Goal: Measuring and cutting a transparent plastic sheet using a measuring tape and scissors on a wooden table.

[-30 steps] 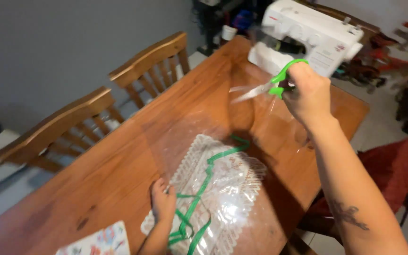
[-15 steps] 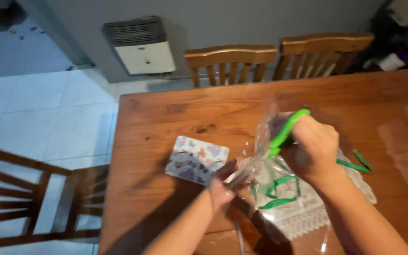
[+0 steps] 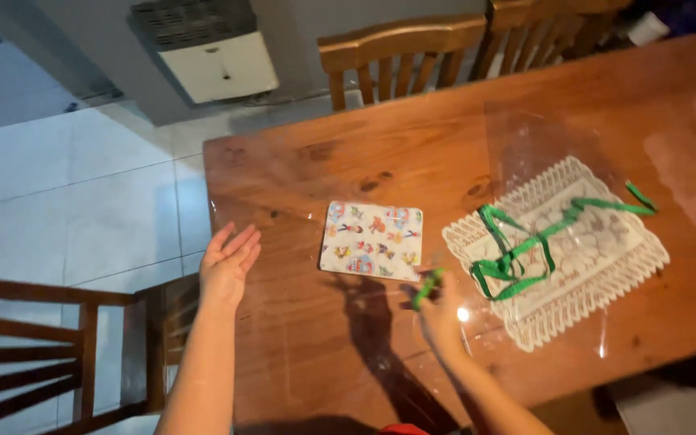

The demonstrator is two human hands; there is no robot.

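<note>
- Left hand hovers open, fingers spread and palm turned inward, above the near-left edge of the worktop; it holds nothing and touches nothing.
- Right hand is closed around the green-handled scissors, low over the worktop just in front of the patterned square; the blades are hidden or blurred, so I cannot tell whether they are parted.
- Judging by how things lie, wrapping looks only begun: the clear plastic sheet lies loosely over the white tray, and nothing is folded, tied or closed up.
- White lace-edged tray sits on the right half of the worktop, the only container here. Lying in it, under the plastic, is a loose green ribbon, looped in a tangle at the left and trailing out past the upper right rim; nothing else shows inside.
- Small square with colourful cartoon figures lies flat just left of the tray, apart from it and uncovered.
- Wooden chairs stand along the far side.
</note>
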